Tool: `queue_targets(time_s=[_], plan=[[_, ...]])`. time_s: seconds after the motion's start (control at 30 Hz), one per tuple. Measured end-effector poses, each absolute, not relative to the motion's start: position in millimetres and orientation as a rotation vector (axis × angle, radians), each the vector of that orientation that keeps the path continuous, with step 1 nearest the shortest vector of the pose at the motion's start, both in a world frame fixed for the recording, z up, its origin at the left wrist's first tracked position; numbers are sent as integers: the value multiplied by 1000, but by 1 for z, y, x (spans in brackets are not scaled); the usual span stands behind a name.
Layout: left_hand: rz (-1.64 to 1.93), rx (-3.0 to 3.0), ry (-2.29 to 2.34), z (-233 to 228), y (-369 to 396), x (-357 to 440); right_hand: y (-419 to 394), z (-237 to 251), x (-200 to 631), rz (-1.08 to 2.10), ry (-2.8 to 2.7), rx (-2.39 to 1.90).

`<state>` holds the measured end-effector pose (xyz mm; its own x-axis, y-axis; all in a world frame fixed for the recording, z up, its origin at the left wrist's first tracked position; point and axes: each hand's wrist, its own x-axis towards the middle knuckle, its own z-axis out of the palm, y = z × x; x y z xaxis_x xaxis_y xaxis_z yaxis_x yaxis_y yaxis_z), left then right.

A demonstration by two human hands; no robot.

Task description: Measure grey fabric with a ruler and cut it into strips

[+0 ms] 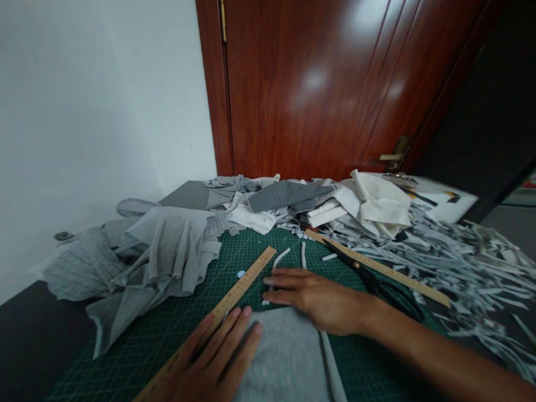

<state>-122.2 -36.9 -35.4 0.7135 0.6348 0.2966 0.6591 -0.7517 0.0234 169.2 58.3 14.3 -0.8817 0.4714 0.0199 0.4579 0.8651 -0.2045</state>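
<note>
My left hand (pixel 221 360) lies with fingers stretched across a wooden ruler (pixel 247 282) and the left edge of a grey knit fabric piece (pixel 284 360). My right hand (pixel 314 297) reaches over the top edge of that fabric, its fingers extended leftward and low over the green cutting mat (pixel 234 247). Thin pale fabric strips (pixel 303 256) lie by its fingertips, partly hidden under the hand. Right of that hand rest black scissors (pixel 364 274), their blades pointing away from me, and a second wooden ruler (pixel 386 270).
Grey cloth (pixel 163 247) is heaped at the left. Grey and white scraps (pixel 290 197) pile up along the back, with a tangle of cut strips (pixel 466 269) at the right. A small white disc (pixel 241 274) lies beside the ruler. Beyond the table is a brown door (pixel 316 92).
</note>
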Motion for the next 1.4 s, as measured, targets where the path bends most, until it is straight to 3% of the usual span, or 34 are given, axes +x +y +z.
queue_targets(time_s=[0.23, 0.5, 0.53, 0.6, 0.73, 0.9, 1.17, 1.4], plan=[[-582, -2805, -1124, -62, -31, -124, 83, 15, 234, 1, -2896, -1087], [-575, -2853, -1105, -52, -35, -124, 89, 64, 249, -331, -2388, -1406], [-553, -2858, -1106, -50, -36, -123, 77, 63, 232, -317, -2325, -1354], [-476, -2858, -1131, -43, -39, -120, 45, 49, 188, 30, -2239, -1055], [-283, -2870, -1223, -30, -47, -114, -9, 0, 112, 502, -2503, -569], [-293, -2893, -1262, -31, -48, -114, -19, -26, 101, 592, -2480, -754], [-604, -2819, -1274, -24, -62, -128, -16, -30, 104, 636, -2518, -792], [-775, -2738, -1537, -28, -58, -142, -11, -27, 106, 535, -2723, -570]])
